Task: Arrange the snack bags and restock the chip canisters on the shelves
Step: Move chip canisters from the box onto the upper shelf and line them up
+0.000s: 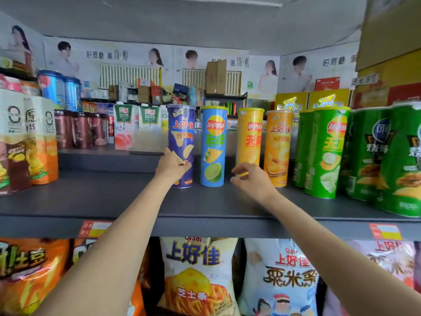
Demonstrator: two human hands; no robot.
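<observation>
Left hand (pixel 171 166) curled round the lower part of the purple canister (pixel 182 144), upright on the grey shelf (pixel 91 201). Right hand (pixel 249 179) loosely half-curled, gripping nothing, just before the yellow canister (pixel 249 135). Blue canister (pixel 213 145) between them, orange canister (pixel 278 147) and green canisters (pixel 323 151) right. Snack bags (pixel 196 274) beneath.
</observation>
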